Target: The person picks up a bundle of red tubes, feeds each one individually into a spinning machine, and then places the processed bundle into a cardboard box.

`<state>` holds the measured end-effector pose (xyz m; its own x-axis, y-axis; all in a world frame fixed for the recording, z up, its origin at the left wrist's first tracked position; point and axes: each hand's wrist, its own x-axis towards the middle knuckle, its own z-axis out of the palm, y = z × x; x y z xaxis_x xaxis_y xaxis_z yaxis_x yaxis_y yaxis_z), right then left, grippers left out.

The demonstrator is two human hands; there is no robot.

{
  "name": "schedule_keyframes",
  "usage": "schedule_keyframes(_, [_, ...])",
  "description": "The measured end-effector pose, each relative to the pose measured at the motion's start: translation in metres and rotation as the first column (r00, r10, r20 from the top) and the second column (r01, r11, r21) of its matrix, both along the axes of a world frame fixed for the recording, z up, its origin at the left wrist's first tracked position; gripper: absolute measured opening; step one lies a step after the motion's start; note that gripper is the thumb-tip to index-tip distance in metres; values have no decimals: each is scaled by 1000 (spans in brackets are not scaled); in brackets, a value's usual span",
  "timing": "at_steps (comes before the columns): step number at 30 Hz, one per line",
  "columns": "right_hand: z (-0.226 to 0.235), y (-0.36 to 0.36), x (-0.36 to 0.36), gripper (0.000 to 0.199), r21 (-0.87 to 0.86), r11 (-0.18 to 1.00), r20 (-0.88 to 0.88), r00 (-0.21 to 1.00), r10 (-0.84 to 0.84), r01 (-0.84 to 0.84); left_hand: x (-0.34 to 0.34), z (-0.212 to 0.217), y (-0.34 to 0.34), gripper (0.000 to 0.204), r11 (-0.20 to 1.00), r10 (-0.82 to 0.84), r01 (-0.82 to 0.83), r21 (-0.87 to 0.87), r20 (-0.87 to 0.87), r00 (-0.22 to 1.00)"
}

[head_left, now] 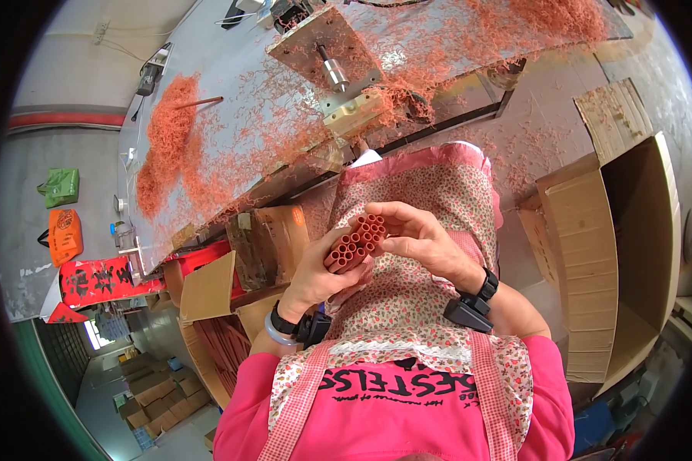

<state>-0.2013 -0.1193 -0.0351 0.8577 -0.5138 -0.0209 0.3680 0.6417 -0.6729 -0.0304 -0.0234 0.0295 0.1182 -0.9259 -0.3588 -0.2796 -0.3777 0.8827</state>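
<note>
A bundle of several thin reddish-brown tubes [355, 244] is held over my lap, their hollow ends facing up toward me. My left hand [315, 270] is wrapped round the bundle from the left. On the other side, my right hand [432, 247] curves beside the tube ends with thumb and fingers apart; its fingertips are at the bundle's edge, and I cannot tell how firmly they touch. Beyond my knees is a bench-mounted machine with a metal spindle [334, 74] and a pale block [355, 112] in front of it.
Red curly shavings [169, 142] cover much of the grey bench [234, 146], with one loose tube [200, 102] lying on them. At my left, an open cardboard box [207, 296] contains long reddish tubes [224, 346]. A tall open carton [592, 269] stands at my right.
</note>
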Motion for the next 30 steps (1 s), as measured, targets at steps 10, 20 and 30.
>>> schedule_keyframes(10, [-1, 3, -2, 49, -12, 1000, 16, 1000, 22, -22, 7, -12, 5, 62, 961, -107, 169, -220, 270, 957])
schedule_keyframes(20, [3, 4, 1, 44, 2, 999, -77, 996, 38, -38, 13, -24, 3, 57, 855, -73, 352, -380, 584, 809])
schedule_keyframes(30, [6, 6, 5, 47, 27, 999, -6, 1000, 24, -23, 16, -19, 10, 50, 978, -70, 104, -182, 187, 980])
